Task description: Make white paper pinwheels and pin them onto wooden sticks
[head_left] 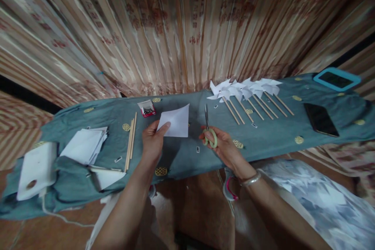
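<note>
My left hand (152,140) pinches the lower left corner of a white square of paper (175,122) and holds it above the blue-grey cloth. My right hand (223,144) grips the pale green handles of a pair of scissors (208,127), blades together and pointing away from me, just right of the paper. The scissors do not touch the paper.
A row of finished white paper pinwheels on wooden sticks (249,95) lies at the back right. A stack of white paper squares (84,144), loose wooden sticks (130,140), a small red box of pins (147,108), a black phone (320,119), a blue-cased tablet (336,79) and a white block (36,170) lie on the cloth-covered table (263,140).
</note>
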`<state>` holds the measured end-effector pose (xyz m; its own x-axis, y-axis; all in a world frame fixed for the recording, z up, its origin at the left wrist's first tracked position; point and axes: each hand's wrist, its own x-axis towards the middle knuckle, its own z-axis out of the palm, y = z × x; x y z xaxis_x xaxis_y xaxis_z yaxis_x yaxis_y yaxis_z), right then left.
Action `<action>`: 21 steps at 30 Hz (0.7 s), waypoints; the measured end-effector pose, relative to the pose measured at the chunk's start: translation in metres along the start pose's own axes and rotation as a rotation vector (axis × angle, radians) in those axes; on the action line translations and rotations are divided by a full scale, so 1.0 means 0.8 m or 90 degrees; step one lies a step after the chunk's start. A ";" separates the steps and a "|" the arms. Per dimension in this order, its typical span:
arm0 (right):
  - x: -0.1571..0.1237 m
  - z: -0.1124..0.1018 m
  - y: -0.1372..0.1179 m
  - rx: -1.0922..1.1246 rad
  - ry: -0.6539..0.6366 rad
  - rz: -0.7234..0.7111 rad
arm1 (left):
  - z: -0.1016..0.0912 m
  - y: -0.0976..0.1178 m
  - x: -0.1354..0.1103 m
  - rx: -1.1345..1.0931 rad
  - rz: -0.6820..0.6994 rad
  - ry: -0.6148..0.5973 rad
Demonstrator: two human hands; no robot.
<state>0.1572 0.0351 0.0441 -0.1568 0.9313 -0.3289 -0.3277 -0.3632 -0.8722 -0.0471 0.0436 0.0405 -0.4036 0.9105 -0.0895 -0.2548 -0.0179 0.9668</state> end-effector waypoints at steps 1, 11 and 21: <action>0.001 0.005 0.001 -0.004 0.007 -0.014 | 0.002 -0.001 -0.002 -0.009 -0.011 -0.006; 0.022 0.041 0.005 0.002 0.059 -0.092 | 0.025 -0.009 -0.021 -0.023 -0.066 -0.038; 0.021 0.042 0.001 -0.079 0.052 -0.136 | 0.005 0.004 0.005 0.042 0.054 0.015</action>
<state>0.1227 0.0499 0.0503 -0.0190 0.9875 -0.1566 -0.2277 -0.1568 -0.9610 -0.0462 0.0492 0.0445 -0.4416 0.8971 -0.0122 -0.1612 -0.0660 0.9847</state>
